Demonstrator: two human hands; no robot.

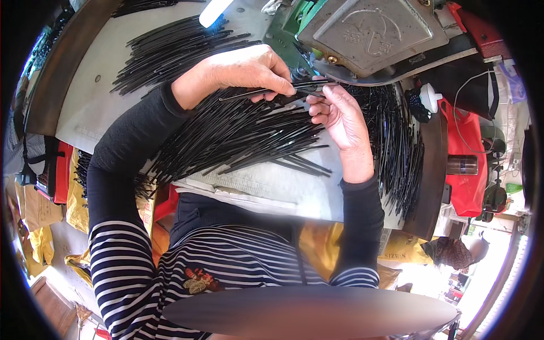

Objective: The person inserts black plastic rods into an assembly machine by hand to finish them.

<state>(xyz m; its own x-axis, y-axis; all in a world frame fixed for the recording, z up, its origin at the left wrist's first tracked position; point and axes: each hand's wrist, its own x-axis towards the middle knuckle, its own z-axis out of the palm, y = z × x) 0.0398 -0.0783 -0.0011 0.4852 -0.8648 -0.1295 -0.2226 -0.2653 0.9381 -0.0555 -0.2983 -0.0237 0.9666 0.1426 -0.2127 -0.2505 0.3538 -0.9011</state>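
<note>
The left hand (pixel 243 71) pinches a thin black rod (pixel 266 92) between thumb and fingers, its far end at the grey metal machine (pixel 374 34). The right hand (pixel 340 116) seems to pinch the same rod, above a black rod pile (pixel 238 136) on the tabletop (pixel 90 107).

Ahead: grey machine (pixel 371 34) blocks the way.
Sides: black rod piles (pixel 238 136) crowd the table (pixel 85 107), leaving little room.
</note>
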